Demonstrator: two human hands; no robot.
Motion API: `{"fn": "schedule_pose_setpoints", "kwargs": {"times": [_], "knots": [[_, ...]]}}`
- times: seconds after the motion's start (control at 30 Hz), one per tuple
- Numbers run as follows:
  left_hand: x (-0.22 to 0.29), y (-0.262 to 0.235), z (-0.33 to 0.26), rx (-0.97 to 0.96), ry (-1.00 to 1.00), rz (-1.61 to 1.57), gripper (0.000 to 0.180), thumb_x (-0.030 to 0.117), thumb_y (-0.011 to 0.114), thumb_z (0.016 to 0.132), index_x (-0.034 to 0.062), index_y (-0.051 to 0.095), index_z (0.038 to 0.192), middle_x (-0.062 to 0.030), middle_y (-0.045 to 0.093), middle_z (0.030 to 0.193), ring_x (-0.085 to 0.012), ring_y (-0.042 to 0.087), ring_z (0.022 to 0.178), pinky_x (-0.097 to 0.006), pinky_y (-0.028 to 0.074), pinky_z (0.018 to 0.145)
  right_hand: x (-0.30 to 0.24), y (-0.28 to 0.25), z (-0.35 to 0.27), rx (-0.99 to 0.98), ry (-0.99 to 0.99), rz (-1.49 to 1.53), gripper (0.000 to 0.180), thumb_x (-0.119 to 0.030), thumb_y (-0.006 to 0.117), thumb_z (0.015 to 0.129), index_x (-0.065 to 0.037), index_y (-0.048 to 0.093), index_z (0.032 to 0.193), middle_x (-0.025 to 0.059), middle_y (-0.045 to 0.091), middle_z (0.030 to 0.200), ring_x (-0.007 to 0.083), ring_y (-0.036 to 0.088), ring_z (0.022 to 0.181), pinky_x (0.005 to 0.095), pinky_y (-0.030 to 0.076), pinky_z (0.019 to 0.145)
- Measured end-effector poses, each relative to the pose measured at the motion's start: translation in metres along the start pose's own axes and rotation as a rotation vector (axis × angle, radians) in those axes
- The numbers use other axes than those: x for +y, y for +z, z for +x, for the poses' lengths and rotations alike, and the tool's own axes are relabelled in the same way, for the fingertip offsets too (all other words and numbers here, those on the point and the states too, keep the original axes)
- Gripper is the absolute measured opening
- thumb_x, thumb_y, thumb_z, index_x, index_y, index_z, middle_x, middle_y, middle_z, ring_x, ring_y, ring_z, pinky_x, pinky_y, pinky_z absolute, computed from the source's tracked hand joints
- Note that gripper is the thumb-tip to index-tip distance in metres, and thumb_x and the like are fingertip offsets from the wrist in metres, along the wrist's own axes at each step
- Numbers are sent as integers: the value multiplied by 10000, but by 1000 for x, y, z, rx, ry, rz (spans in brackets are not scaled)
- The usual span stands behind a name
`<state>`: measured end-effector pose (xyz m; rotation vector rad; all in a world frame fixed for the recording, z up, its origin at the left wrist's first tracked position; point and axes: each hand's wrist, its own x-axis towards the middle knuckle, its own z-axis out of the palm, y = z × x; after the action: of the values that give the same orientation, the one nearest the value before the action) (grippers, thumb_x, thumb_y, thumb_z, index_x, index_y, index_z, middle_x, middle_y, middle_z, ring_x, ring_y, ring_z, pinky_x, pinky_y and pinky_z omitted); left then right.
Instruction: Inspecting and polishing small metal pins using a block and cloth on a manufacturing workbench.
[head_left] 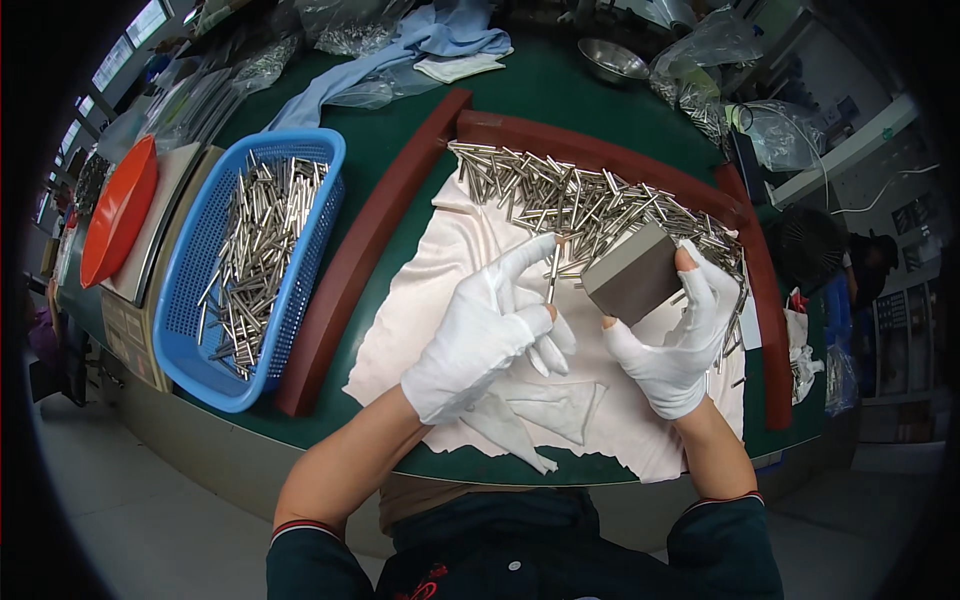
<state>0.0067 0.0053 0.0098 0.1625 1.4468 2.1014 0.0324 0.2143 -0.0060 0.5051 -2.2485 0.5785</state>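
My left hand [470, 335], in a white glove with bare fingertips, pinches one slim metal pin [553, 272] between thumb and forefinger, roughly upright. A grey-brown rectangular block [635, 280] is gripped by my right hand [672, 358], also gloved, with its thumb below and fingers at the right side. The pin and the block are apart, with a small gap between them. Behind both hands, a heap of loose metal pins [585, 205] spreads over a pale pink cloth [405, 320]. Below my hands lies a crumpled white cloth piece [555, 408].
Dark red rails [355, 265] border the cloth on three sides of the green table [540, 90]. At left stands a blue basket [168, 335] holding many pins, beside an orange-red tray [120, 215]. A metal bowl [612, 60], plastic bags [710, 50] and a blue cloth [385, 60] lie farther back.
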Motion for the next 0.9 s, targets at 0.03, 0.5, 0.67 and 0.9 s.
{"fn": "schedule_pose_setpoints", "kwargs": {"times": [0.03, 0.5, 0.67, 0.9], "knots": [[0, 1, 3, 20, 17, 57, 648, 17, 463, 840, -6, 200, 1432, -141, 641, 714, -170, 633, 566, -243, 513, 519, 1, 0, -1, 5, -3, 0, 862, -107, 795, 562, -31, 398, 1324, 153, 438, 1177, 276, 475, 1042, 372, 433, 854], [-2, 6, 3, 14, -22, 173, 631, -18, 431, 812, -15, 251, 1416, -99, 636, 717, -120, 618, 583, -216, 488, 536, -1, 6, -5, -45, 63, 169, 894, -92, 775, 573, -19, 354, 1358, 131, 415, 1200, 266, 445, 1116, 367, 366, 978], [-3, 5, 4, -8, -31, 172, 629, -19, 435, 813, -15, 253, 1415, -97, 635, 709, -117, 613, 573, -213, 487, 518, 0, 6, -4, -72, 53, 166, 896, -92, 777, 565, -37, 369, 1361, 135, 426, 1182, 267, 458, 1087, 370, 390, 938], [-6, -1, 6, -84, -60, 44, 650, -15, 447, 805, -30, 230, 1418, -122, 636, 704, -130, 605, 539, -218, 486, 505, 2, 5, -2, -100, 76, 211, 854, -127, 781, 570, -52, 415, 1338, 133, 446, 1157, 259, 477, 1045, 366, 407, 901]]}}
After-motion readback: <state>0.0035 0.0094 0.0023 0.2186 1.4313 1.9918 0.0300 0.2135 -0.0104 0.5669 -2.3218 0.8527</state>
